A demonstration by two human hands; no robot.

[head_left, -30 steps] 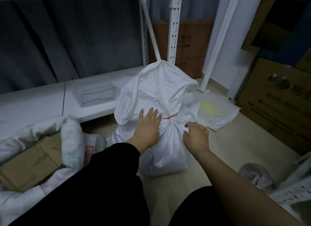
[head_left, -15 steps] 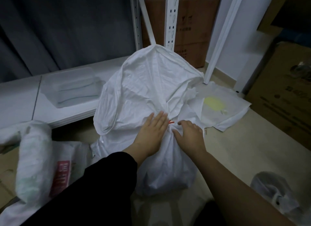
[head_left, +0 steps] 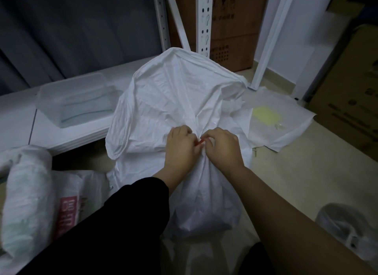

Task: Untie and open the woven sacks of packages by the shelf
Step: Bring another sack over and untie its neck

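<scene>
A white woven sack [head_left: 169, 98] stands on the floor in front of the shelf, its neck bunched and bound by a thin red tie [head_left: 200, 141]. My left hand [head_left: 180, 146] has its fingers curled on the gathered neck just left of the tie. From the right, my right hand [head_left: 222, 146] pinches the red tie with its fingertips. Both hands touch at the knot. The loose top of the sack flops up and back behind them.
A clear plastic box [head_left: 75, 99] sits on the low white shelf board [head_left: 18, 115]. An opened sack [head_left: 30, 199] with red print lies at left. A flat white bag [head_left: 274, 119] lies on the floor at right, beside cardboard boxes [head_left: 347, 102]. A shelf upright [head_left: 204, 21] rises behind the sack.
Both hands moved in from flat on the sack to the knot. The left fingers curled on the neck and the right fingertips took hold of the red tie. The camera moved closer.
</scene>
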